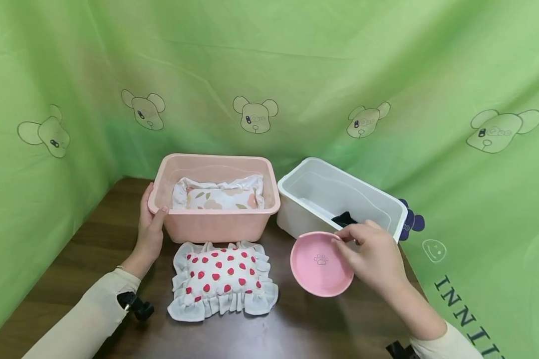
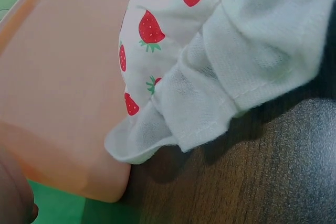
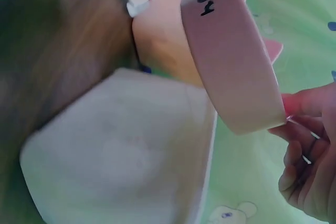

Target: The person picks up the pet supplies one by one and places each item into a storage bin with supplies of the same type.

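The right hand (image 1: pixel 372 254) pinched a pink bowl (image 1: pixel 322 267) by its rim. Its thumb and fingertips were nearly together, with just the thin rim between them. In the right wrist view, its other fingers were curled in. The bowl was tipped, up off the table (image 1: pixel 305 326), and most of it was left of those fingers. It had a paw print (image 1: pixel 321 259) inside and black marks (image 3: pixel 205 6) on its outside.

The left hand (image 1: pixel 150 234) held the pink tub (image 1: pixel 220 227) by its left front corner. Its thumb was on the front rim, a bit apart from the fingers, which were on the left side.

Just past the right fingers was the white tub (image 1: pixel 303 219), with a black thing (image 1: pixel 345 219) in it. To the right of the left fingers, inside the pink tub, was a flower pillow (image 1: pixel 220 199). A strawberry pillow (image 1: pixel 220 271) lay on the table between the hands, closer to the person than the left fingers. Farthest from both hands' fingers hung a green cloth (image 1: pixel 269 60) with animal heads (image 1: pixel 255 117) on it.
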The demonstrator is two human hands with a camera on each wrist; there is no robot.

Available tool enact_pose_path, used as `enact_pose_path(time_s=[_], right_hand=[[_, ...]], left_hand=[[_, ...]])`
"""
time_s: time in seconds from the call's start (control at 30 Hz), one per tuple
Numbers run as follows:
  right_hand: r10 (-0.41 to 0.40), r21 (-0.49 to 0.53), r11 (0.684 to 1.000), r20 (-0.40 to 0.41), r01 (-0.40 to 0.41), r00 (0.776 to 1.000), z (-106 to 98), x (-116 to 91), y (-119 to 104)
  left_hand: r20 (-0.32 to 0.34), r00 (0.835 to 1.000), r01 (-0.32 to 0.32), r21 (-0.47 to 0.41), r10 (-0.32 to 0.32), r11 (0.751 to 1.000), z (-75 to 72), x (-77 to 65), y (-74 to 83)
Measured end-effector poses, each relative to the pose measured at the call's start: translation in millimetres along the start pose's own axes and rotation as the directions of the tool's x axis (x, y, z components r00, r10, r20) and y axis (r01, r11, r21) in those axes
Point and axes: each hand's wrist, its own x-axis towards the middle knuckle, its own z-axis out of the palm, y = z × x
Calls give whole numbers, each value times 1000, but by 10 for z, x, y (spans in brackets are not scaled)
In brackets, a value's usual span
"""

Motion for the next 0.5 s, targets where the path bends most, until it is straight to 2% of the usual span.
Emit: enact_pose_path(time_s=[0.3,0.5], right_hand=[[-168,-33,985,5,169,986,-151,389,156],[-222,-74,972,49,225,974,-225,621,282]], left_hand=[[-17,1000,-15,-44,14,999,-7,37,-1],[-12,1000,-7,-27,7,1000,2,27,-33]])
